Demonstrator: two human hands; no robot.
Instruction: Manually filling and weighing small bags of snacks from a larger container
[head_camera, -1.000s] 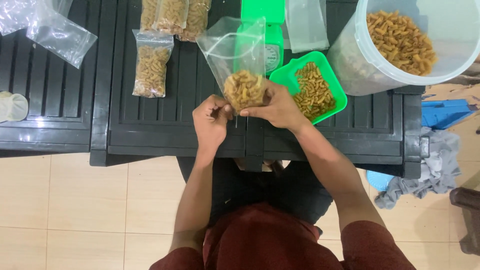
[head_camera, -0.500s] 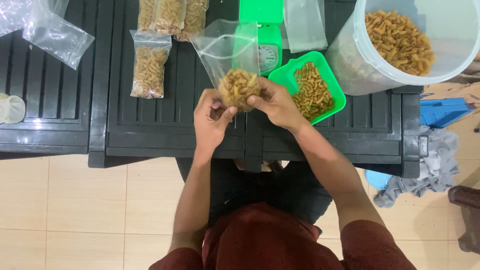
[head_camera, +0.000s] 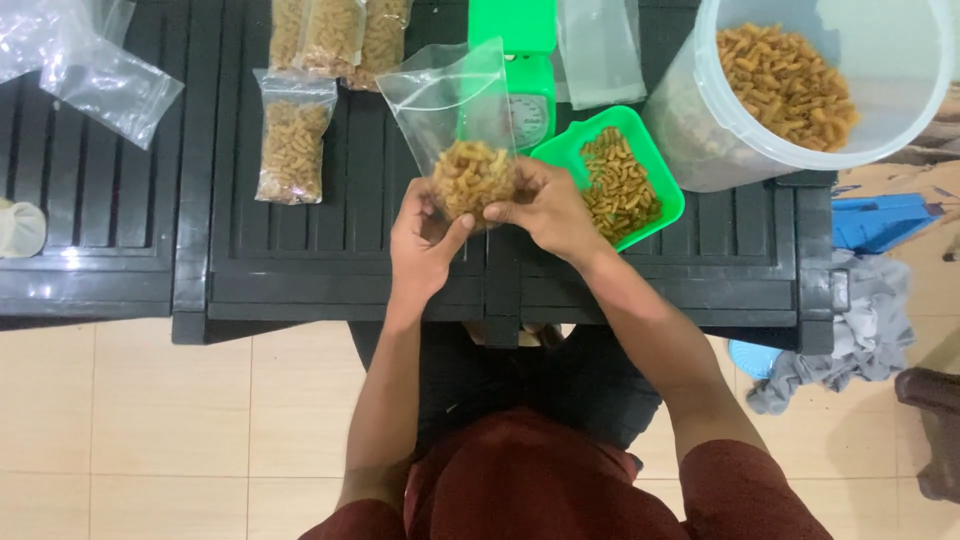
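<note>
A clear plastic bag (head_camera: 455, 120) with a clump of yellow-brown pasta at its bottom stands upright over the black table (head_camera: 330, 260). My left hand (head_camera: 422, 243) cups the bag's lower left side, thumb against the pasta. My right hand (head_camera: 545, 208) grips the lower right side. The bag's top is open and empty. A green tray (head_camera: 665, 195) holding loose pasta lies just right of my right hand. Behind the bag stands a green dial scale (head_camera: 530, 95), partly hidden.
A big translucent bucket (head_camera: 700, 110) of pasta stands at the back right. Filled pasta bags (head_camera: 292, 145) lie at the back left, and empty clear bags (head_camera: 105, 85) lie farther left. A grey cloth (head_camera: 860, 340) hangs off the table's right end over the tiled floor.
My left hand has moved up from below the bag and now presses against its lower left side. The bag has shifted slightly left and away from me.
</note>
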